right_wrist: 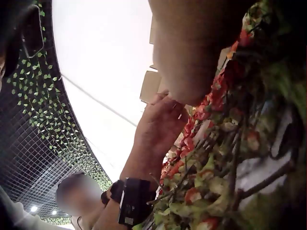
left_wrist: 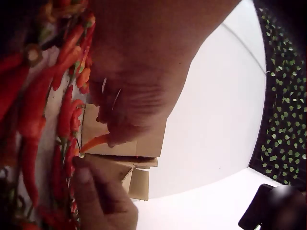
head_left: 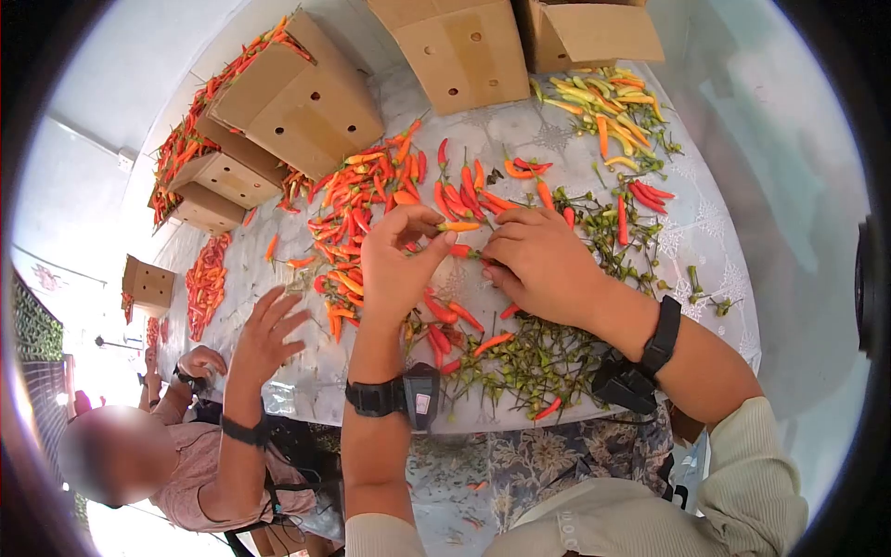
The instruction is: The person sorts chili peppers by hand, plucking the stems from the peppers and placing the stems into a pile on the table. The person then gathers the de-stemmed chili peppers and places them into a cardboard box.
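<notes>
My left hand [head_left: 399,260] pinches an orange chili pepper [head_left: 459,226] between thumb and fingers; the chili's narrow body sticks out to the right. The left wrist view shows this orange chili [left_wrist: 96,142] running down from the left fingers toward the tip of my right thumb [left_wrist: 84,176]. Just below it in the head view is a red chili pepper [head_left: 460,251], by the left thumb tip. My right hand [head_left: 543,265] has curled fingers, and its fingertips pinch at the red chili's green stem end. Its inner fingers are partly hidden.
Red and orange chilies [head_left: 357,218] are heaped beyond my left hand. Green stems [head_left: 529,367] cover the near table, with yellow chilies [head_left: 613,107] at the far right. Cardboard boxes [head_left: 455,56] line the back. Another person's hand [head_left: 264,334] is raised at the left.
</notes>
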Demonstrator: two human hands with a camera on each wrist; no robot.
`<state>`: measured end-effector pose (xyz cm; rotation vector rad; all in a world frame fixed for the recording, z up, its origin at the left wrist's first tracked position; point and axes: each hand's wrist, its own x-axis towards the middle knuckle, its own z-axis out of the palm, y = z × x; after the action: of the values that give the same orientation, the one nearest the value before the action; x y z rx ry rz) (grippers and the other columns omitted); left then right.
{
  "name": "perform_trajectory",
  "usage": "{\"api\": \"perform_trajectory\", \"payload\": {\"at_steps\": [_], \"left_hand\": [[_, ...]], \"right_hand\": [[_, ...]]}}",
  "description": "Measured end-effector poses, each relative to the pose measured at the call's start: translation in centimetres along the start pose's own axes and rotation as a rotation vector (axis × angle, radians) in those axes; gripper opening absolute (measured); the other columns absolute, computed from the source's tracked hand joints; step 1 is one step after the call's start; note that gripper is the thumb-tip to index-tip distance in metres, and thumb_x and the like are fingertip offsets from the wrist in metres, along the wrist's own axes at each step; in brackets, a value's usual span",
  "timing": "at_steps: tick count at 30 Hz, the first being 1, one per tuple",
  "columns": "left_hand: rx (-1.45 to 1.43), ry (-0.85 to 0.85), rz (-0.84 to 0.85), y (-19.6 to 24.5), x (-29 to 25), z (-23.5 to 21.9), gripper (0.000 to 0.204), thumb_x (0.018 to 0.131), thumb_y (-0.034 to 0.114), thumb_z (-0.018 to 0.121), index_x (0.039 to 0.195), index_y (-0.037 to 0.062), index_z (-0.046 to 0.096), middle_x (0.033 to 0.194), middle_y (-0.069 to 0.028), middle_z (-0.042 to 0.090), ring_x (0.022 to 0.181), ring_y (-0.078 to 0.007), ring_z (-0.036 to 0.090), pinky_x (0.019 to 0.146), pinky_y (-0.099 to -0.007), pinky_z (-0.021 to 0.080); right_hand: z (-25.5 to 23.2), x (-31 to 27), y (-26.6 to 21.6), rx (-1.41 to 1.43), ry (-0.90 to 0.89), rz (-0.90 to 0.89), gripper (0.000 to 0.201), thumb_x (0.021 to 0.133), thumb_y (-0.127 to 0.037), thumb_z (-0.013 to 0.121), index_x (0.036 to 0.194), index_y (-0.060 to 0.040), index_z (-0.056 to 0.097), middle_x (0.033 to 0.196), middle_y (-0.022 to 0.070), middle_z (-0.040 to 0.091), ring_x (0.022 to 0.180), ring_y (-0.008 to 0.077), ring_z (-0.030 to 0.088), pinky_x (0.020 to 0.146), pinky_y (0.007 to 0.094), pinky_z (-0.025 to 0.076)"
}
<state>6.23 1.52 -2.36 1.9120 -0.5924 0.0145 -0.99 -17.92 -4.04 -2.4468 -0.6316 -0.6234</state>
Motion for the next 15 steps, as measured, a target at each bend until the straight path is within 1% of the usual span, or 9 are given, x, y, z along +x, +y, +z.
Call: {"api": "perform_trajectory", "payload": {"at_steps": [1,2,4,7,8,10,11,13,15], "left_hand": [[-0.109,-0.021,0.02,-0.2,-0.1,0.1,0.022,0.079,0.001,0.069,0.099,0.0012,0.06,0.095,-0.0057,0.062,0.088,-0.0141,0.058,0.077,-0.0277,0.047],[-0.217,-0.043,0.04,-0.2,-0.2,0.2,0.022,0.079,0.001,0.069,0.099,0.0011,0.06,0.096,-0.006,0.062,0.089,-0.0138,0.058,0.077,-0.0271,0.047],[-0.335,-0.061,0.06,0.4,-0.3,0.2,0.022,0.081,0.001,0.068,0.101,0.001,0.059,0.096,-0.0065,0.061,0.092,-0.0146,0.059,0.078,-0.0275,0.048],[-0.497,-0.122,0.047,0.1,-0.2,0.3,0.024,0.082,0.003,0.068,0.104,0.0006,0.057,0.097,-0.0066,0.061,0.094,-0.0161,0.06,0.081,-0.0302,0.05],[-0.55,-0.15,0.034,-0.1,-0.2,0.5,0.025,0.083,0.004,0.068,0.105,0.0004,0.056,0.098,-0.0065,0.061,0.094,-0.0167,0.06,0.081,-0.0314,0.051],[-0.648,-0.176,-0.054,0.3,-0.6,1.0,0.024,0.082,0.006,0.069,0.102,0.0005,0.057,0.096,-0.0055,0.061,0.092,-0.0149,0.06,0.081,-0.0295,0.049],[-0.695,-0.19,-0.096,0.5,-0.7,1.2,0.023,0.082,0.007,0.07,0.1,0.0006,0.058,0.095,-0.0049,0.061,0.09,-0.0139,0.059,0.081,-0.0285,0.049],[-0.663,-0.192,-0.11,0.1,-0.9,1.4,0.026,0.082,0.01,0.071,0.101,0.0009,0.057,0.096,-0.005,0.061,0.09,-0.0141,0.06,0.08,-0.0284,0.049],[-0.66,-0.194,-0.14,0.3,-1.0,1.5,0.027,0.081,0.012,0.072,0.101,0.001,0.057,0.095,-0.0049,0.062,0.089,-0.0139,0.06,0.078,-0.0282,0.05]], "right_hand": [[-0.2,0.1,-0.2,0.031,0.02,-0.009,0.02,0.075,-0.016,0.066,0.091,-0.005,0.063,0.088,0.0081,0.062,0.097,0.0282,0.057,0.085,0.0406,0.043],[-0.7,0.2,-0.5,0.043,0.052,0.03,0.019,0.075,-0.015,0.066,0.09,-0.0053,0.062,0.087,0.008,0.062,0.095,0.0285,0.057,0.083,0.0406,0.043],[-1.9,0.6,-1.3,0.069,0.116,0.105,0.017,0.075,-0.014,0.067,0.088,-0.0057,0.061,0.084,0.008,0.061,0.09,0.0291,0.058,0.078,0.0407,0.044],[-1.4,0.8,-1.2,0.181,0.397,0.12,0.019,0.075,-0.015,0.068,0.088,-0.0061,0.058,0.082,0.0078,0.059,0.083,0.029,0.058,0.071,0.0404,0.045],[-1.2,0.7,-1.1,0.217,0.353,0.109,0.02,0.075,-0.015,0.069,0.089,-0.0061,0.058,0.082,0.0079,0.059,0.081,0.0289,0.058,0.07,0.0403,0.045],[-0.8,0.4,-0.8,0.29,0.263,0.088,0.022,0.075,-0.016,0.069,0.09,-0.0061,0.057,0.082,0.0083,0.059,0.077,0.0288,0.058,0.068,0.04,0.046],[-0.9,0.3,-0.7,0.297,0.246,0.09,0.023,0.075,-0.016,0.07,0.09,-0.0058,0.057,0.082,0.0085,0.059,0.076,0.0285,0.058,0.067,0.0393,0.046],[-1.3,0.3,-0.8,0.31,0.216,0.09,0.024,0.074,-0.015,0.071,0.091,-0.0053,0.056,0.083,0.009,0.059,0.074,0.0279,0.059,0.065,0.0378,0.046],[-1.2,0.3,-1.2,0.473,0.263,0.185,0.026,0.074,-0.014,0.071,0.094,-0.0053,0.057,0.082,0.009,0.058,0.073,0.0266,0.059,0.065,0.0368,0.046]]}}
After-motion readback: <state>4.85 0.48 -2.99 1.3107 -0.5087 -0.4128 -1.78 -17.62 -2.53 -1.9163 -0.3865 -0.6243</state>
